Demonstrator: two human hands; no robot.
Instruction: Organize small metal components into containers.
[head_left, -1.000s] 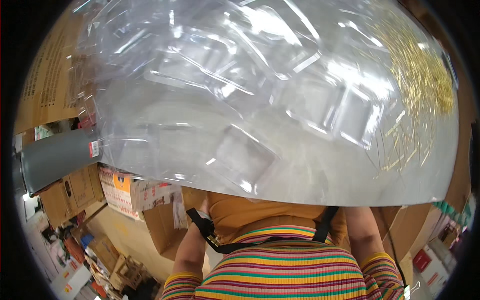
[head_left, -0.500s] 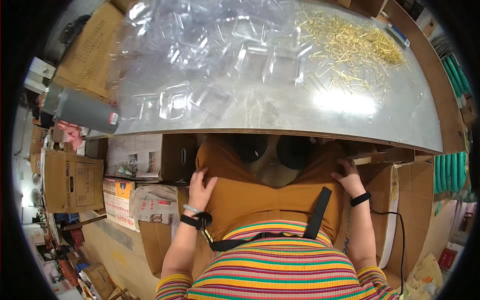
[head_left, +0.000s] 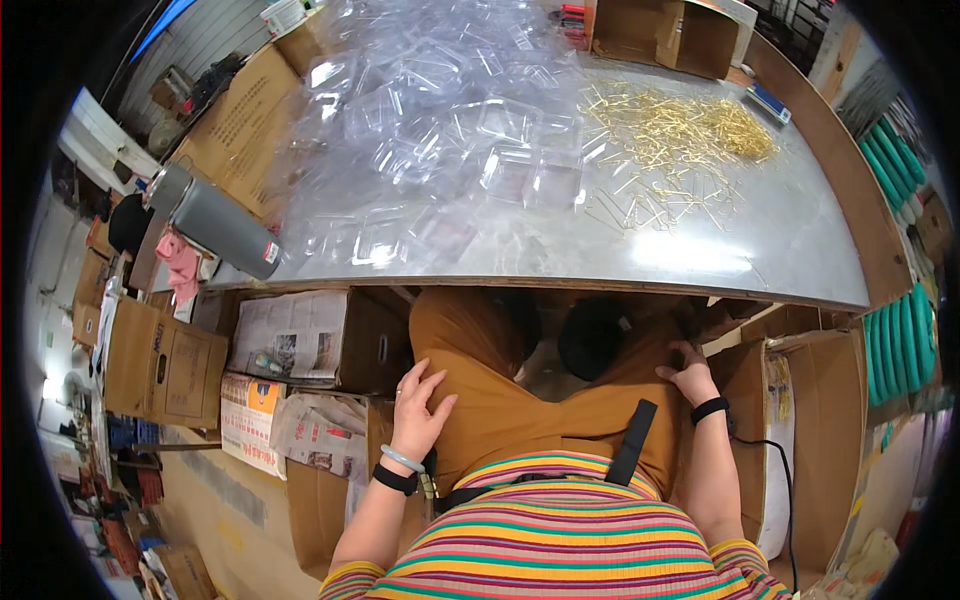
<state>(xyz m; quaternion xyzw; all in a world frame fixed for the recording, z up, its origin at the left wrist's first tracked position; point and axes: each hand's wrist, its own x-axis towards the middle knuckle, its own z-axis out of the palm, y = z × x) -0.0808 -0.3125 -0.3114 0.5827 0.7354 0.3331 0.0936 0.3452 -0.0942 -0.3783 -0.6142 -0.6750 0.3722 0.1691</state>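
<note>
My left hand (head_left: 418,408) rests against the outer side of my left thigh, in brown trousers (head_left: 540,420). Its fingers are spread and hold nothing. By my right knee, my right hand (head_left: 692,376) lies on the trouser leg with thumb apart and fingers loosely bent, also without anything in it. Beyond both hands, the metal-topped table (head_left: 500,255) carries a wide heap of clear plastic boxes (head_left: 430,130). To the right of these lies a pile of thin gold-coloured metal hooks or pins (head_left: 690,130), thickest at its right end.
A grey bottle (head_left: 222,222) leans at the table's left corner near a pink cloth (head_left: 180,265). Cardboard boxes flank my legs, one newspaper-covered (head_left: 290,330) at left, an open one (head_left: 820,430) at right. A raised wooden border (head_left: 840,160) edges the table's right side.
The view has tilted up, showing more of the table's far side. My left hand has shifted slightly toward me and to the right. Both hands stay empty on my legs.
</note>
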